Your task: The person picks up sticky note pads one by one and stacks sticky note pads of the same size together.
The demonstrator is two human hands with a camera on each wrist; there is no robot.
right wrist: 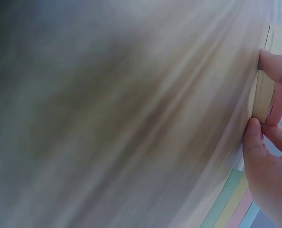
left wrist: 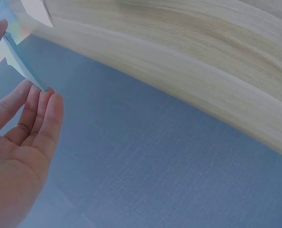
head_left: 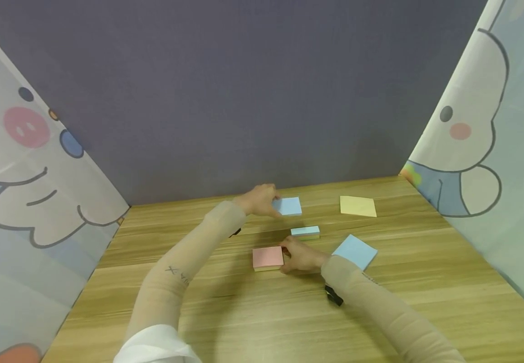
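Observation:
My left hand (head_left: 262, 200) is at the back of the table, with a light blue sticky-note pad (head_left: 289, 205) between its thumb and fingertips. In the left wrist view this blue pad (left wrist: 24, 64) appears thin, seen nearly edge-on and tilted. Nearer the front, my right hand (head_left: 304, 256) pinches the right end of a thick sticky-note block with a pink top (head_left: 268, 256). Cream and pink layers of that block (right wrist: 267, 95) show between thumb and fingers in the right wrist view. Just behind the right hand lies a smaller blue-topped block (head_left: 305, 231).
A yellow sticky-note pad (head_left: 358, 205) lies at the back right. Partly behind the right forearm is a square blue pad (head_left: 356, 251), set at an angle. A multicoloured layered stack (right wrist: 229, 204) sits low in the right wrist view. A grey panel (head_left: 262, 101) borders the wooden table's back.

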